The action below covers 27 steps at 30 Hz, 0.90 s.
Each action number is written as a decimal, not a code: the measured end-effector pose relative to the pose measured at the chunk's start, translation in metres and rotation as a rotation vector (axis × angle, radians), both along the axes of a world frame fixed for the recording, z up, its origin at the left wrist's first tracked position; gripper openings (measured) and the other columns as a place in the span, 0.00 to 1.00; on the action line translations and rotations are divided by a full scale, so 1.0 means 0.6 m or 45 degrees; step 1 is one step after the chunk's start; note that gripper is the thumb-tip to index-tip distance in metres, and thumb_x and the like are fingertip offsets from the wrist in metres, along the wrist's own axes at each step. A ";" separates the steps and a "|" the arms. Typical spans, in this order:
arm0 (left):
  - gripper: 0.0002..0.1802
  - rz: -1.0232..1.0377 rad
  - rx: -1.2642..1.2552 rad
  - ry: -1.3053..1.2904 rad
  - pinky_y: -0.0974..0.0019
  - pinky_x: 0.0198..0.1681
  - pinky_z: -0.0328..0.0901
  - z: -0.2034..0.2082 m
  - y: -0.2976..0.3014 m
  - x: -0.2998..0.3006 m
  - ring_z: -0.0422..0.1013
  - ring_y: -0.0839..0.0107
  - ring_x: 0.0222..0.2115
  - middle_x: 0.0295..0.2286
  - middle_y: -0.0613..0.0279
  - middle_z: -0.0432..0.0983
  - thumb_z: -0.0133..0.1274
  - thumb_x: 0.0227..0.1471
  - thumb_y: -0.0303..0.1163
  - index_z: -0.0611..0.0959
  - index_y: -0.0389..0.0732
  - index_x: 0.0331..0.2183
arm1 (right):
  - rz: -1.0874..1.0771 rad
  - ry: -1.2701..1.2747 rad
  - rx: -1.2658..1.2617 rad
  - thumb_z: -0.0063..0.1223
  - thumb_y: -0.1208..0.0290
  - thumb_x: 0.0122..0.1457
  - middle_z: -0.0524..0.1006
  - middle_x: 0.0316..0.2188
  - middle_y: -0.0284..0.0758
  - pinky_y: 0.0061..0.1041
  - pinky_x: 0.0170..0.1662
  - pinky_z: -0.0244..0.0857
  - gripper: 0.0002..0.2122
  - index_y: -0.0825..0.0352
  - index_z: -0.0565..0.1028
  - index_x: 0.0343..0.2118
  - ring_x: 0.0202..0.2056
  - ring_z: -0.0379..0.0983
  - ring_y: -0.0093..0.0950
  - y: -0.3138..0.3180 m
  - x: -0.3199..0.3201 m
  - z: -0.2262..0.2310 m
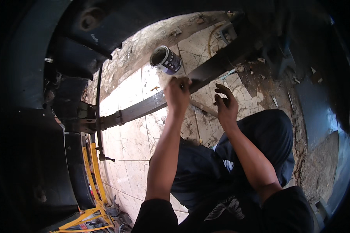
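Note:
A long dark metal bar (140, 110), like a vehicle's leaf spring, runs slantwise across the view under the chassis. My left hand (177, 94) is at the middle of this bar with its fingers curled in. What those fingers hold, if anything, is hidden. To the right and a little nearer, my right hand (227, 105) hovers with bent fingers, thumb and fingertips apart and nothing visible between them. A brush-like tool (204, 109) with a pale handle and dark bristles lies between my hands, below the bar. Beyond my left hand stands an opened paint can (171, 63) with a dark label.
Dark chassis parts (81, 46) crowd the left and the top. A thin rod (99, 132) hangs down at left. Below it stands a yellow metal stand (96, 174). Cracked, dirty tiles (124, 147) cover the floor, with debris at right. A dark panel (319, 112) borders the right side.

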State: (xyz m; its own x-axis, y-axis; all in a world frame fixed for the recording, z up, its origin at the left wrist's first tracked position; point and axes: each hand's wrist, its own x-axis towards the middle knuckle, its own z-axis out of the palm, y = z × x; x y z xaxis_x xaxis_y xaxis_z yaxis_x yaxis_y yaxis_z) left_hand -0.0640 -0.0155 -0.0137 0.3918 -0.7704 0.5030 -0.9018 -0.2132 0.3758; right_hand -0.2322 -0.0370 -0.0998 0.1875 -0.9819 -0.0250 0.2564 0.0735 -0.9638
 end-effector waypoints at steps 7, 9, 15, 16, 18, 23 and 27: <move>0.04 -0.005 -0.174 -0.010 0.55 0.33 0.70 -0.006 -0.016 0.017 0.79 0.52 0.27 0.26 0.53 0.82 0.66 0.52 0.31 0.90 0.42 0.31 | 0.068 -0.010 0.014 0.53 0.78 0.64 0.83 0.46 0.35 0.24 0.39 0.71 0.18 0.64 0.77 0.57 0.32 0.77 0.22 0.026 0.009 0.021; 0.05 0.038 -0.123 0.001 0.54 0.34 0.70 -0.006 -0.038 0.043 0.79 0.51 0.28 0.27 0.51 0.82 0.66 0.51 0.31 0.90 0.41 0.31 | 0.097 0.044 -0.038 0.54 0.78 0.64 0.83 0.46 0.34 0.24 0.39 0.72 0.17 0.64 0.77 0.56 0.32 0.77 0.22 0.032 0.015 0.025; 0.05 0.037 -0.019 0.087 0.54 0.35 0.71 0.002 0.009 -0.011 0.79 0.50 0.30 0.30 0.49 0.83 0.66 0.50 0.29 0.89 0.39 0.31 | -0.015 -0.048 -0.038 0.53 0.78 0.66 0.80 0.47 0.35 0.21 0.34 0.68 0.17 0.66 0.75 0.58 0.32 0.73 0.17 0.007 -0.017 0.015; 0.05 0.065 0.009 0.104 0.54 0.35 0.71 -0.001 0.034 -0.023 0.79 0.50 0.30 0.31 0.50 0.83 0.66 0.50 0.28 0.89 0.39 0.32 | -0.036 -0.056 -0.061 0.53 0.79 0.66 0.80 0.47 0.35 0.21 0.33 0.68 0.18 0.66 0.75 0.59 0.32 0.73 0.17 0.008 -0.021 0.016; 0.08 0.156 0.047 0.088 0.55 0.38 0.73 -0.015 0.064 -0.061 0.80 0.51 0.31 0.34 0.50 0.83 0.67 0.50 0.28 0.90 0.38 0.35 | -0.050 -0.118 -0.136 0.53 0.79 0.66 0.78 0.47 0.33 0.20 0.30 0.65 0.18 0.66 0.75 0.59 0.31 0.72 0.16 0.009 -0.029 0.018; 0.10 0.121 -0.339 0.338 0.61 0.37 0.75 -0.007 0.150 -0.107 0.83 0.59 0.33 0.35 0.52 0.85 0.68 0.52 0.27 0.89 0.36 0.38 | 0.037 -0.163 -0.114 0.52 0.79 0.67 0.78 0.47 0.34 0.18 0.31 0.65 0.18 0.66 0.74 0.59 0.30 0.72 0.16 0.048 -0.055 0.068; 0.12 0.139 -0.098 0.265 0.61 0.38 0.75 -0.005 0.203 -0.110 0.83 0.58 0.34 0.35 0.51 0.85 0.68 0.51 0.27 0.89 0.37 0.40 | 0.067 -0.206 -0.110 0.52 0.76 0.68 0.79 0.46 0.33 0.19 0.29 0.65 0.17 0.66 0.75 0.58 0.30 0.72 0.16 0.059 -0.053 0.087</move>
State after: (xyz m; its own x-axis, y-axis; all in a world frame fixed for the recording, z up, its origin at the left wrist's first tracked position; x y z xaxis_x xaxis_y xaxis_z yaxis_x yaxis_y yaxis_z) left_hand -0.1299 0.1063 -0.0170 0.5719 -0.6805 0.4581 -0.7763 -0.2685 0.5703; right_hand -0.2642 -0.0017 -0.0476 0.2337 -0.9678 0.0936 0.4063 0.0098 -0.9137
